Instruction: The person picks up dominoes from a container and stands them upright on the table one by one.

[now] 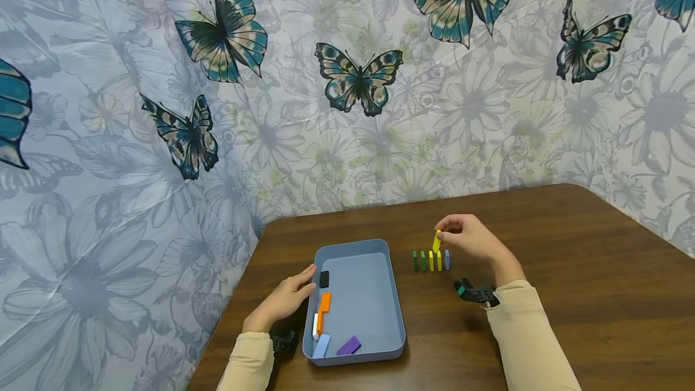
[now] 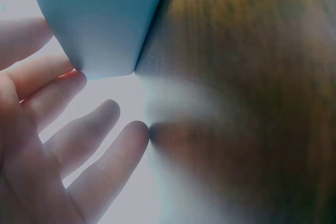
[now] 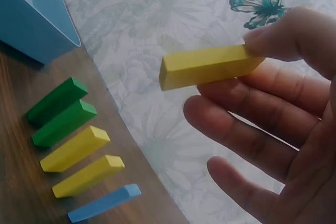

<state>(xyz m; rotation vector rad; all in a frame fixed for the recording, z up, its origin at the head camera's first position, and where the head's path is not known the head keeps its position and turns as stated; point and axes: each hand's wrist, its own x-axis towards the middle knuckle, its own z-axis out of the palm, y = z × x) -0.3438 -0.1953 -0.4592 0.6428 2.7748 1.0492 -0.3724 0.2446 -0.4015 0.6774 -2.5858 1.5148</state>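
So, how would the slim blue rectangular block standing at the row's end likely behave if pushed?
The blue block would probably tip, standing on its narrow end. Straight edges suggest it's stiff. Falling sideways, it might knock the yellow rectangular block beside it.

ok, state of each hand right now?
Left hand: open, touching the side of the blue-grey rectangular tray.
Right hand: closed, pinching a yellow rectangular block.

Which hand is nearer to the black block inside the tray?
Left. The left hand touches the tray on the side close to the black block; the right hand is beyond the tray's opposite side, pinching a yellow block.
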